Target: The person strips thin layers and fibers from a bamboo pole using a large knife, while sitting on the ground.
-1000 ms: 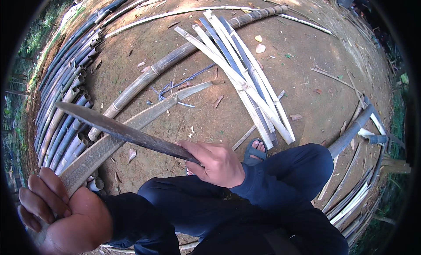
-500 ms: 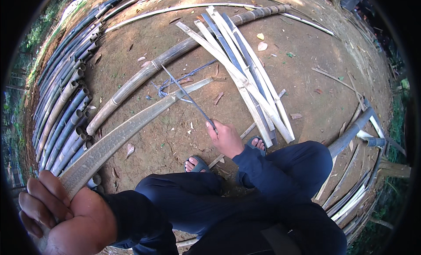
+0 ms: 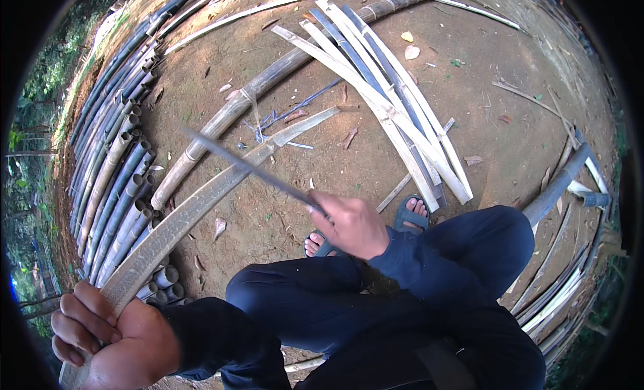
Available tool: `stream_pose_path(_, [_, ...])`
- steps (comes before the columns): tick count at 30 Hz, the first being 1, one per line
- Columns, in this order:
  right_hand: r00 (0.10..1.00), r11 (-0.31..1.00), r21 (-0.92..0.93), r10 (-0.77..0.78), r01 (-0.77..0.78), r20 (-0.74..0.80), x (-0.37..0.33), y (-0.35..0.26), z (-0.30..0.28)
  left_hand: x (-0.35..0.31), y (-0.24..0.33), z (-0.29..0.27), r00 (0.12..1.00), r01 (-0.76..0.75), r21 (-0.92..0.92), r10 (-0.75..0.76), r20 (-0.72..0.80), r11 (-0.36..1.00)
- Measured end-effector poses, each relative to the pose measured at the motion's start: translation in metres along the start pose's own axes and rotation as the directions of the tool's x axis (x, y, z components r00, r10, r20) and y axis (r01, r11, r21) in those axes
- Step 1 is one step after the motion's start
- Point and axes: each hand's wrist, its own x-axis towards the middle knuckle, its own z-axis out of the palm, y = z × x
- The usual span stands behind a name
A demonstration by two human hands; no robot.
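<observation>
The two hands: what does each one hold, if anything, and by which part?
The left hand grips a split bamboo strip toward its near end; the right hand holds a long dark blade by its near end.

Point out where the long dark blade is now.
In the head view, left of centre, the long dark blade runs up and leftward from the right hand, crossing in front of the bamboo strip held in the left hand.

Sleeves (image 3: 426,264) and trousers (image 3: 295,282) are navy, sandals (image 3: 410,219) greyish.
</observation>
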Motion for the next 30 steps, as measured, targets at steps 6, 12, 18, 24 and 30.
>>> stream_pose_path(6, [0.959, 0.961, -0.047, 0.275, -0.272, 0.068, -0.001, 0.066, 0.013, -0.008, 0.008, 0.004, 0.999, 0.026, -0.122, -0.020, 0.045, 0.992])
stream_pose_path(12, [0.996, 0.994, 0.060, -0.088, 0.089, -0.021, 0.005, -0.007, 0.003, -0.011, 0.013, 0.007, 0.998, -0.066, 0.107, 0.067, -0.010, 0.992])
stream_pose_path(18, [0.968, 0.973, 0.006, 0.229, -0.231, 0.107, -0.004, 0.041, 0.009, -0.007, 0.008, 0.002, 1.000, -0.027, 0.013, 0.027, -0.004, 1.000])
stream_pose_path(24, [0.991, 0.991, 0.036, 0.128, -0.130, 0.033, -0.005, 0.026, 0.009, 0.003, 0.000, -0.021, 0.974, 0.150, -0.385, -0.070, 0.214, 0.911])
stream_pose_path(30, [0.994, 0.994, -0.027, 0.107, -0.107, 0.010, -0.006, 0.024, 0.011, -0.013, 0.008, 0.003, 0.999, 0.022, 0.016, -0.022, -0.046, 1.000])
